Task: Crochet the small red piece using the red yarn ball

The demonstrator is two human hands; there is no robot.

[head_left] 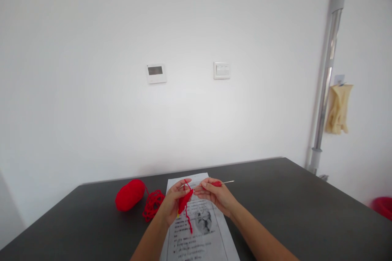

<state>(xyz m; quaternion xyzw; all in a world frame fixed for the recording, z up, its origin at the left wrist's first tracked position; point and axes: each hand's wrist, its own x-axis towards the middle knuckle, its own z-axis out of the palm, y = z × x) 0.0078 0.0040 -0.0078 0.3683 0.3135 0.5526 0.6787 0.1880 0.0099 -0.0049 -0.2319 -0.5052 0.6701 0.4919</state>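
Pinching a small red yarn piece (184,202) above a printed sheet (225,246), the left hand (171,203) has its fingers clamped on it, one strand looped up over them. The piece looks dense and narrow; its stitches are too small to make out. Clock directions are taken from this piece. A kinked, fuzzy yarn tail (188,220) hangs toward 6 o'clock, and a yellow bit (178,214), mostly hidden, shows at 7. Just beside at 3 o'clock, the right hand (219,197) has its fingers closed on a slim tool (217,183) with a smooth red grip and a thin metal shaft; its end nearest the yarn is hard to make out. At 9 o'clock lie a loose, lacy yarn tangle (153,205) and, beyond it, a plump oval yarn ball (130,195), both on the dark matte surface (290,204). The sheet's print is blurred, its lower edge cut off. Limp yellow cloth-like material (339,110) hangs at 2 o'clock. Far off at 3, a rounded red object (383,206) is cut off by the frame; whether it is a container cannot be told.
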